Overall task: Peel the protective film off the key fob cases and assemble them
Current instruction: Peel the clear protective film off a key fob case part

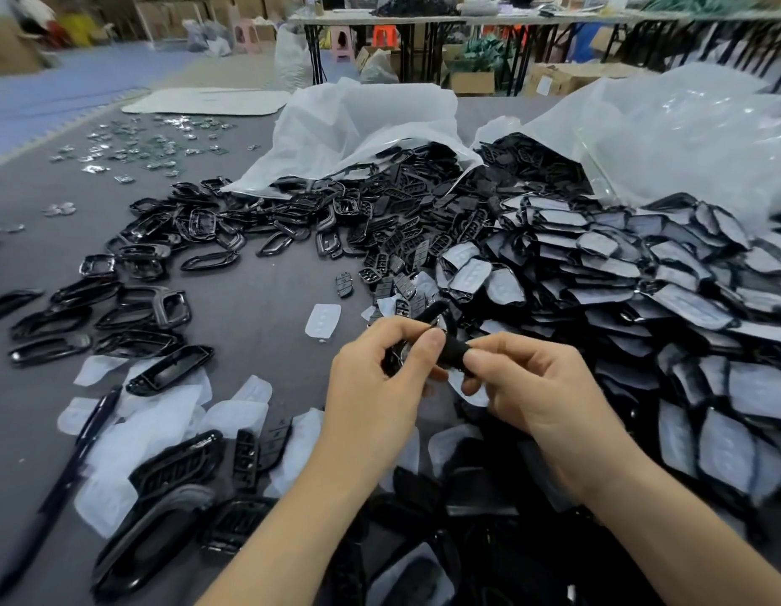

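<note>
We hold one black key fob case [453, 348] in both hands, at the near left edge of the big pile of film-covered cases [620, 290]. Our left hand [375, 378] pinches one end and our right hand [528, 387] pinches the other. Peeled films [157, 417] and bare black frames [139, 317] lie left of that pile.

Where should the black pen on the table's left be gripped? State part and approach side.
Grip the pen mid-barrel from above, fingers across its width. It lies flat and diagonal on the table, partly over film sheets, so its long sides are likely easiest to pinch.
</note>
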A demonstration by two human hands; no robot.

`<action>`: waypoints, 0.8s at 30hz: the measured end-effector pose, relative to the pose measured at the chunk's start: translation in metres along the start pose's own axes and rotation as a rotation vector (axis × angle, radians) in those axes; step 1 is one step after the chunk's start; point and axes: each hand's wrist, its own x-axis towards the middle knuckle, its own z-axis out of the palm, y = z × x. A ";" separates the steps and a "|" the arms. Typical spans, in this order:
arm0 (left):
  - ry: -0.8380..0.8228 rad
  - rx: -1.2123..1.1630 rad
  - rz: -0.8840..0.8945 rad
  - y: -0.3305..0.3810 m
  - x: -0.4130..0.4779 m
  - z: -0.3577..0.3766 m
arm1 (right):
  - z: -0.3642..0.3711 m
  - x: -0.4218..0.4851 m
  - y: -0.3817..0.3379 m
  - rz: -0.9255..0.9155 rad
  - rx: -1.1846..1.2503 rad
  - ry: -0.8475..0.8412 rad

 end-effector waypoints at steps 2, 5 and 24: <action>-0.003 -0.070 -0.028 0.002 0.001 -0.001 | -0.002 0.001 0.000 0.012 0.043 0.009; -0.017 -0.126 -0.058 0.004 0.002 -0.001 | -0.001 0.001 -0.003 0.046 0.148 0.017; 0.013 -0.153 -0.099 0.002 0.002 -0.002 | -0.003 0.002 -0.002 0.054 0.259 0.007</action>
